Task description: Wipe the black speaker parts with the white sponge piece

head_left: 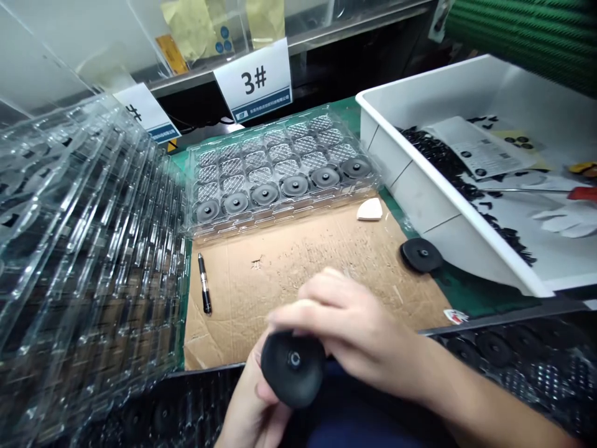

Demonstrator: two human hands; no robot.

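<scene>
A black, dish-shaped round part (293, 368) with a small ringed hole at its centre faces me, tilted, near the front edge of the work surface. My left hand (256, 398) grips it from behind and below, thumb at its lower left edge. Over its upper rim, my right hand (345, 323) is bent with its fingers curled against the part; those fingertips are partly hidden and slightly blurred. A similar black part (421, 254) lies at the right side of the cardboard sheet (289, 267). More of them fill the front row of a clear plastic tray (275, 214) at the back.
Tall stacked clear trays (102, 261) stand at the left. At the right is a white bin (448, 199) with small black pieces, a screwdriver (583, 193) and a glove. A pen (204, 283) and a white wedge (370, 210) lie on the cardboard. More trays sit below the front edge.
</scene>
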